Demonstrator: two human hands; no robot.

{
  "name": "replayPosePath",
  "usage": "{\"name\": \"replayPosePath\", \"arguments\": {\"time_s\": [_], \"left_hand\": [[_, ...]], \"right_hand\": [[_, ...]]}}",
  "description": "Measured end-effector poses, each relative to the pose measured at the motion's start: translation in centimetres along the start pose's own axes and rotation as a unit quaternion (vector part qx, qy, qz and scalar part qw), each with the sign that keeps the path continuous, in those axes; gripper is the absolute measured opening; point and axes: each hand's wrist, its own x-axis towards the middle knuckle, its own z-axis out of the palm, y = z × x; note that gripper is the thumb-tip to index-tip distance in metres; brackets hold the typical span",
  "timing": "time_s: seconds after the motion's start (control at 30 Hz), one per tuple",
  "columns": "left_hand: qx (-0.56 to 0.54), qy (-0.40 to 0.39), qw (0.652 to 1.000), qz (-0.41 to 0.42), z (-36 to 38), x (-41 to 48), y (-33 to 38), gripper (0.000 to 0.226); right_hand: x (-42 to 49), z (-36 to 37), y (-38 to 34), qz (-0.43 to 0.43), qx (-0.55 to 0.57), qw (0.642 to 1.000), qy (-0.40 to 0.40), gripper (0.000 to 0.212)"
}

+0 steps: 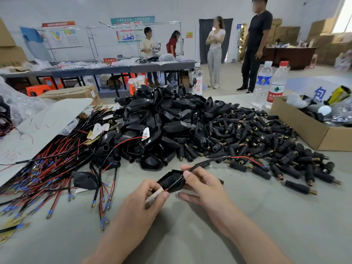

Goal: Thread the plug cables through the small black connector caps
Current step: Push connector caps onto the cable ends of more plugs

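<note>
At lower centre, the left hand (150, 195) pinches a tag, the right hand (202, 185) grips the cable (207, 162) over a black cap (171, 181).

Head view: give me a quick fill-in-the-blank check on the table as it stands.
The loose wires lie ____ of the black housing pile.
The right hand grips the black cap, the left hand pinches the cable, which trails off to the ____.
The bottle nearest the cardboard box has a ____ cap.
Missing: left, right, red.
</note>
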Motion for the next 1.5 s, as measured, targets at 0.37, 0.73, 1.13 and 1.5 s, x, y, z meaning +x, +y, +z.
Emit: {"name": "replayPosePath", "arguments": {"time_s": [0.37,0.73,1.13,1.5], "left_hand": [[-0.084,0.045,0.994,-0.046,0.0,0.3,0.5,0.016],[-0.106,0.061,0.991,-0.047,-0.2,-0.1,0.6,0.045],[-0.003,0.075,0.997,0.028,-0.9,-0.2,1.0,0.029],[0.043,0.063,0.996,0.052,0.0,-0.1,0.0,0.027]], "right_hand": [[0.2,0.0,0.0,0.000,0.008,1.000,0.012,0.016],[0.3,-0.1,-0.2,0.041,0.017,0.999,0.015,0.016],[0.4,-0.3,-0.4,0.032,0.014,0.999,0.031,0.027],[-0.2,0.6,-0.4,0.047,0.021,0.999,-0.013,0.026]]}}
